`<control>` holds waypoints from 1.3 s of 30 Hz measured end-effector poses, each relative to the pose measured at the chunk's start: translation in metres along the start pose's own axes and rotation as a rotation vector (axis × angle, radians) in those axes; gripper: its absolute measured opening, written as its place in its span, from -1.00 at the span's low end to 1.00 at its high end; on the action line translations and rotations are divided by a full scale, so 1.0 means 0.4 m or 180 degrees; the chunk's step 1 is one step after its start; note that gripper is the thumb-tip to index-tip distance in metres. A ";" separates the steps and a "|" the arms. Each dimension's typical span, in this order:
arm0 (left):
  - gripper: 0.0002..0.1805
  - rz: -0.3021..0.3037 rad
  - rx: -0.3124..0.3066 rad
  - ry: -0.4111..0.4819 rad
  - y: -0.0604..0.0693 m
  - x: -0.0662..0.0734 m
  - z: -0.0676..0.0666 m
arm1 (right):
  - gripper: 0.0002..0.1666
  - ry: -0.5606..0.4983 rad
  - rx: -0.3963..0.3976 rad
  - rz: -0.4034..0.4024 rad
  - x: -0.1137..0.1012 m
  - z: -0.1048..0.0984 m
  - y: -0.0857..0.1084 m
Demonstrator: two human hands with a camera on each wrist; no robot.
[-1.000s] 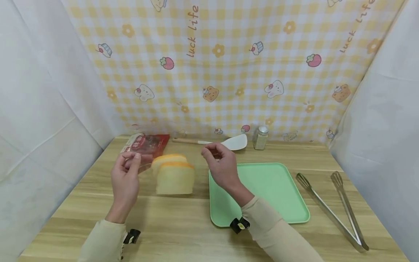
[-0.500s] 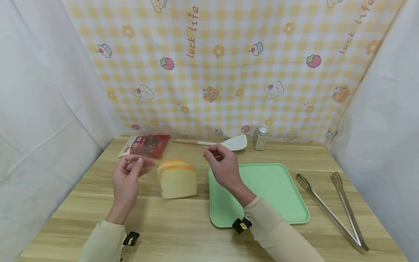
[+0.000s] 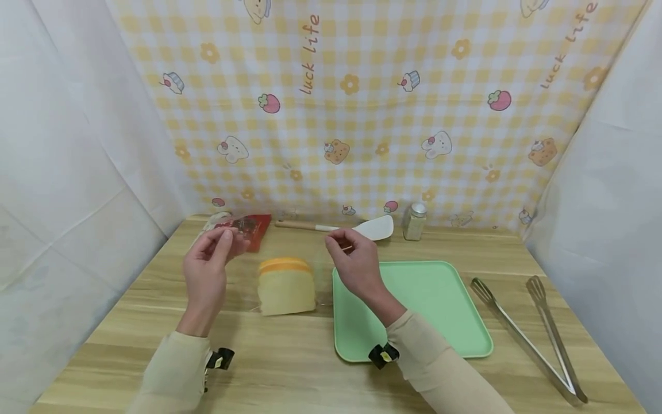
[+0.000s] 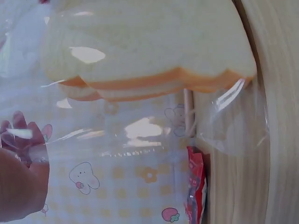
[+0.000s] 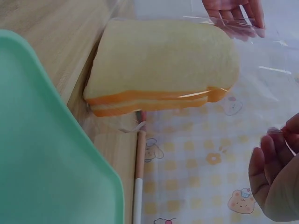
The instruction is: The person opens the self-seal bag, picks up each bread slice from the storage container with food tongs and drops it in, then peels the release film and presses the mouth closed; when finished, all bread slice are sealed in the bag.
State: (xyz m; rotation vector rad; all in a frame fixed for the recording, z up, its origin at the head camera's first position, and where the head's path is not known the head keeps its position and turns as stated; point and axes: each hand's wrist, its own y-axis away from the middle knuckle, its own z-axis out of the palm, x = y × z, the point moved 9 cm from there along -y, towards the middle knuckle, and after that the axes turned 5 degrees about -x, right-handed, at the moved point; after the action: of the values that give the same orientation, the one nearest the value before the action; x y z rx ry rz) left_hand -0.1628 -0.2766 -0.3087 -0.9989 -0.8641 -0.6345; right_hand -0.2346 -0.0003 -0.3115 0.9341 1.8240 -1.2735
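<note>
A clear plastic bag (image 5: 266, 70) hangs between my two hands, with slices of bread (image 3: 287, 290) at its bottom. The pale slices have orange crusts and stand upright, one behind another; the wrist views show them through the film. My left hand (image 3: 206, 270) pinches the bag's upper left edge between thumb and fingers. On the other side my right hand (image 3: 355, 261) pinches its upper right edge, above the corner of the green tray (image 3: 424, 305). The bag's mouth is hard to make out because the film is transparent.
Behind my left hand lies a red food packet (image 3: 253, 227). A white spatula (image 3: 377, 228) with a wooden handle and a glass seasoning shaker (image 3: 415, 222) are along the back. Metal tongs (image 3: 558, 356) lie spread on the right. A checked curtain (image 3: 351, 115) backs the table.
The bread has swung right and slightly down, and its slices now line up more closely. My left hand has shifted a little right and up; my right hand has barely moved.
</note>
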 end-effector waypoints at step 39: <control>-0.62 0.0402 -0.0006 -0.0069 0.045 0.064 0.030 | -0.82 0.1609 -0.0211 -0.2565 -0.346 0.283 -0.003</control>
State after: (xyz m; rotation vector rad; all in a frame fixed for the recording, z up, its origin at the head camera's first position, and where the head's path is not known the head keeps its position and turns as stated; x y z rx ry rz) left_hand -0.1392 -0.2602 -0.2917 -1.0550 -0.8126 -0.5182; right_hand -0.1521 -0.1307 -0.2211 0.5017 2.7966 -1.4971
